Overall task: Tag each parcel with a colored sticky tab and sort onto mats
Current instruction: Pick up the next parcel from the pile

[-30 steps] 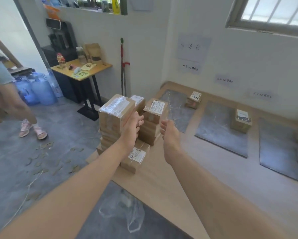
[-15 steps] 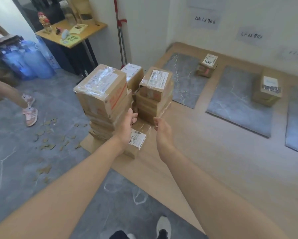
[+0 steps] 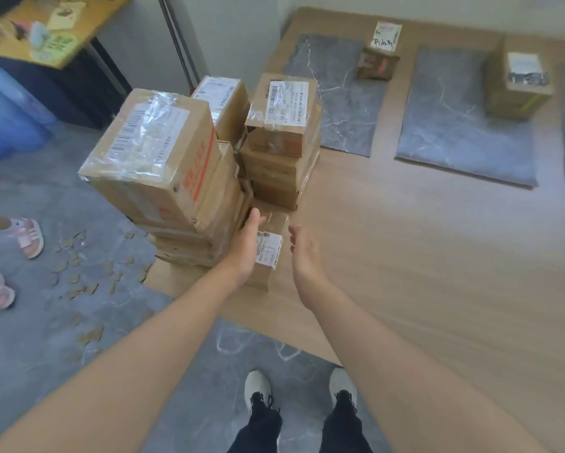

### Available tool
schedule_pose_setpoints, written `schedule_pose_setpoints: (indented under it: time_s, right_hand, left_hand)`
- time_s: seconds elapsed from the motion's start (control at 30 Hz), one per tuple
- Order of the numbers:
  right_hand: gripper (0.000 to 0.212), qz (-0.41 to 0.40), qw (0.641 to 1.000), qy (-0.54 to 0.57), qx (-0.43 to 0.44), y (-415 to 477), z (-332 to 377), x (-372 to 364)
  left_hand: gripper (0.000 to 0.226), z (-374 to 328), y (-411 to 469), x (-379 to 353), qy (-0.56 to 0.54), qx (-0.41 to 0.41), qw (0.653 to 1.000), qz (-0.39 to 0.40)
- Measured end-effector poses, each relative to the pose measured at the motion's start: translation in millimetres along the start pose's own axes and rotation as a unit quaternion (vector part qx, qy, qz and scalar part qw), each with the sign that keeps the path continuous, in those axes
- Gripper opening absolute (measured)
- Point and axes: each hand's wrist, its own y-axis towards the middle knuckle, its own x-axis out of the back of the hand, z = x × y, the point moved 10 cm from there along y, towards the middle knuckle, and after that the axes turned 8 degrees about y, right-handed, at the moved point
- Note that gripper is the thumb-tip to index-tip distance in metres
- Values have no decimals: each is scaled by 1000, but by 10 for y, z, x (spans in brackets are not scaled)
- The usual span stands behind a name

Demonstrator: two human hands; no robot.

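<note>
Left hand (image 3: 245, 248) touching small parcel (image 3: 270, 243), right hand (image 3: 304, 253) beside, long axis away

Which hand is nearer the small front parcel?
Left. The left hand touches the small front parcel on its left side; right hand sits just right of it, not touching.

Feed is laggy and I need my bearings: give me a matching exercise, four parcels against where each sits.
Things:
1. small brown cardboard parcel with white label
2. large taped cardboard box with red print
3. cardboard parcel with handwritten label
4. cardboard parcel with green stripe

Places:
A. far right corner of the middle grey mat
B. between the left hand and right hand
C. top of the left stack
D. far right corner of the left grey mat

Pairs: 1-B, 2-C, 3-D, 4-A.
</note>
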Motion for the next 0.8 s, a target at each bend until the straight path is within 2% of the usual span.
schedule_pose_setpoints:
  time_s: [0.2,0.37,0.43,0.5,0.6,0.67,0.77,0.8]
  right_hand:
    - [45,7,1000,-9,-7,51,-89,-89]
    - [33,11,1000,12,-20,137,-175,-109]
    - [39,9,1000,14,-23,146,-206,-95]
    - [36,13,999,9,-30,158,-245,-105]
    - [37,13,999,5,-30,204,-287,-143]
    - [39,11,1000,-5,-24,211,-288,-158]
    - [43,-16,1000,-14,-19,205,-274,-104]
    - [45,-23,999,-17,-17,193,-254,-79]
  left_hand:
    - [58,95,169,-1,29,3,999,15]
    - [65,139,221,-22,58,4,998,25]
    - [80,164,239,-7,73,10,997,20]
    - [99,278,322,34,86,21,996,6]
    - [114,401,399,99,110,41,993,-15]
    - [106,319,333,105,109,44,993,-15]
    - [69,182,223,50,120,31,992,6]
    - [63,175,210,23,120,32,992,15]
